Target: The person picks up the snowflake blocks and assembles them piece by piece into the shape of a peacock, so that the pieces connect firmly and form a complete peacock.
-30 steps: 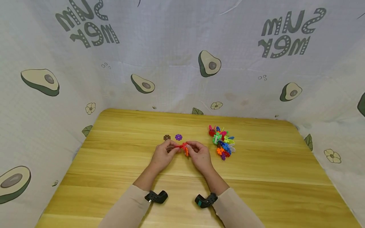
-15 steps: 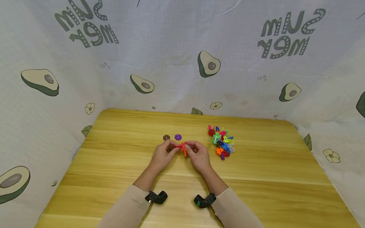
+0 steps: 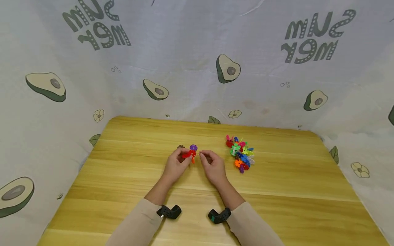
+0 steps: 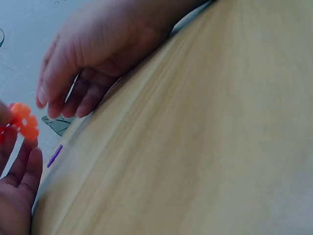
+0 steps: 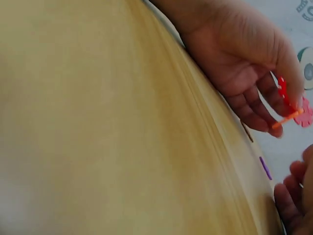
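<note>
My left hand (image 3: pixel 174 167) pinches a small joined cluster of plastic snowflake discs between thumb and fingers. In it show a red disc (image 3: pixel 193 153) and an orange disc (image 3: pixel 193 160); the right wrist view has the orange disc (image 5: pixel 288 119) edge-on, jutting from the red ones. My right hand (image 3: pixel 214 168) is just to the right, apart from the cluster, fingers loosely bent and holding nothing. In the left wrist view that right hand (image 4: pixel 102 54) hangs above the table with bare fingertips. A purple disc (image 3: pixel 193 147) lies flat just beyond the cluster.
A brown disc (image 3: pixel 181 146) lies behind my left fingers, partly hidden. To the right of my hands sits a heap of joined, many-coloured discs (image 3: pixel 240 153) on the wooden table (image 3: pixel 277 181). A white cloth (image 3: pixel 184 44) printed with avocados hangs behind the table.
My right hand has let go of the disc cluster and parted from it. My left hand has lifted and turned the cluster slightly left and away, now partly covering the brown disc.
</note>
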`<act>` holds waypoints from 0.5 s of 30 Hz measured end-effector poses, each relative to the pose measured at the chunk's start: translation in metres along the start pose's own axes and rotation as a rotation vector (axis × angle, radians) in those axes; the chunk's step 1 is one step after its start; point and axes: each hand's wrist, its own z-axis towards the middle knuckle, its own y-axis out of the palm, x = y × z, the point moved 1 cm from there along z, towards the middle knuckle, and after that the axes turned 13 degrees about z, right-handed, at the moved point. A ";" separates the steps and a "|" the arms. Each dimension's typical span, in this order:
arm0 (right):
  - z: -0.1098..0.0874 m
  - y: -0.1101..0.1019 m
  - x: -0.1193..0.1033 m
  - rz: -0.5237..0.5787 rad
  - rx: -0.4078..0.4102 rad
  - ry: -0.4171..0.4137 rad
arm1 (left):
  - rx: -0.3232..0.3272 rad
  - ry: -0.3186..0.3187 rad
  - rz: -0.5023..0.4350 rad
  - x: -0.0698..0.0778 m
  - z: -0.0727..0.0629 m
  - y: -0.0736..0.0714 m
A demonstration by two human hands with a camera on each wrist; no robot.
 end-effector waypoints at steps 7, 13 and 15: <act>0.019 0.012 0.008 -0.549 -0.193 -0.202 | 0.041 -0.142 -0.353 0.000 0.003 -0.003; 0.022 0.019 0.006 -0.629 -0.222 -0.226 | 0.013 -0.126 -0.413 -0.003 0.005 -0.008; 0.021 0.020 0.005 -0.584 -0.200 -0.194 | 0.011 -0.132 -0.399 -0.004 0.005 -0.009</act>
